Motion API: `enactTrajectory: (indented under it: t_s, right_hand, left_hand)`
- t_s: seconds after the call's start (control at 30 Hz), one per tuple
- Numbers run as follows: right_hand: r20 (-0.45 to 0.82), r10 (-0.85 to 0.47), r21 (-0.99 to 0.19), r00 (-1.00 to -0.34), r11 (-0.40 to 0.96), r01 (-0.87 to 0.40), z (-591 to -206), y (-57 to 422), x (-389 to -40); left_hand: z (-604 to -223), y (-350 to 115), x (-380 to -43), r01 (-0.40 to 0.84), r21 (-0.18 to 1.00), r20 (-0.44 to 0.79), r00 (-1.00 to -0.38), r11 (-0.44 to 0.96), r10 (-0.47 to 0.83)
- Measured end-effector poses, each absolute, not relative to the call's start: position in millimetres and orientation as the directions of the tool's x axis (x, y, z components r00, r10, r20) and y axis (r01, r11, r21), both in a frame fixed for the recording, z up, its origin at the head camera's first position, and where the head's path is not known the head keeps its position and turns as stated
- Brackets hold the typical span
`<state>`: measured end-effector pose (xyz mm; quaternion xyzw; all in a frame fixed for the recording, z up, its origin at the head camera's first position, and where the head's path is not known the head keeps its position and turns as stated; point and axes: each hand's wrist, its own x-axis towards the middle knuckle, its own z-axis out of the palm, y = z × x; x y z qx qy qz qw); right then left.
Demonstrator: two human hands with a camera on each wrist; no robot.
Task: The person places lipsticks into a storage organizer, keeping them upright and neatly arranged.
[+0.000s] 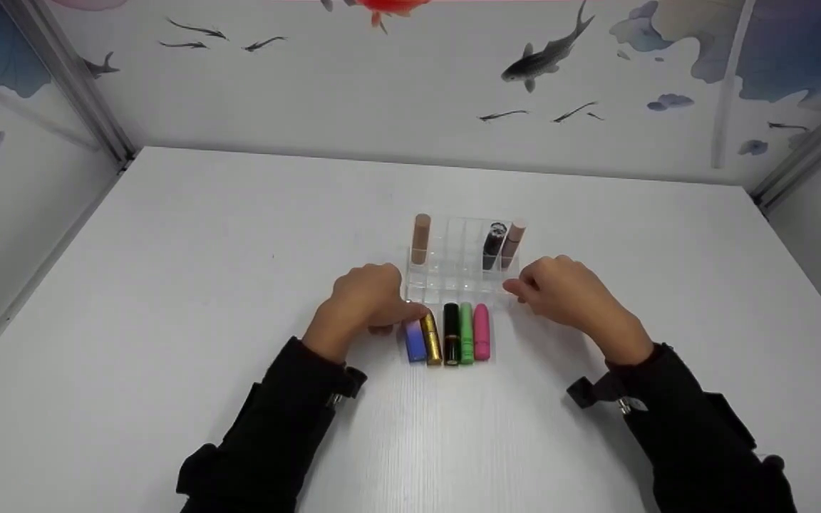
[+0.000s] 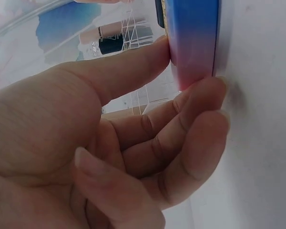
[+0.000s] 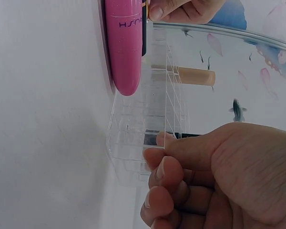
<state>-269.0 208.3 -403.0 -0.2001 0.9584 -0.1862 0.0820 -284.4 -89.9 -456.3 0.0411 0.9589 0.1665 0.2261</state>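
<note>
A blue-to-pink tube lies at the left end of a row of cosmetic tubes. My left hand pinches its far end, thumb on one side and fingertips at the other. Beside it lie a gold tube, a black tube, a green tube and a pink tube. Behind the row stands a clear divided organizer. My right hand pinches its right front edge between thumb and curled index finger; the exact contact is partly hidden.
In the organizer's back slots stand a tan tube at left, a black patterned tube and a pinkish-brown tube at right. The white table ends at a back panel printed with fish.
</note>
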Motion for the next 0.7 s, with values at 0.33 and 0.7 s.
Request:
enactTrajectory:
  t_s: [0.33, 0.7]
  right_hand:
    - [-0.113, -0.397, -0.384, -0.911, 0.863, -0.329, -389.9, 199.6, -261.0]
    - [-0.13, -0.392, -0.384, -0.911, 0.867, -0.318, -390.1, 199.2, -260.9]
  left_hand:
    - [-458.7, -88.2, -284.6, 0.018, 0.283, -0.383, -0.915, 0.959, 0.131]
    - [-468.8, -86.0, -287.8, 0.04, 0.215, -0.257, -0.962, 0.976, 0.096]
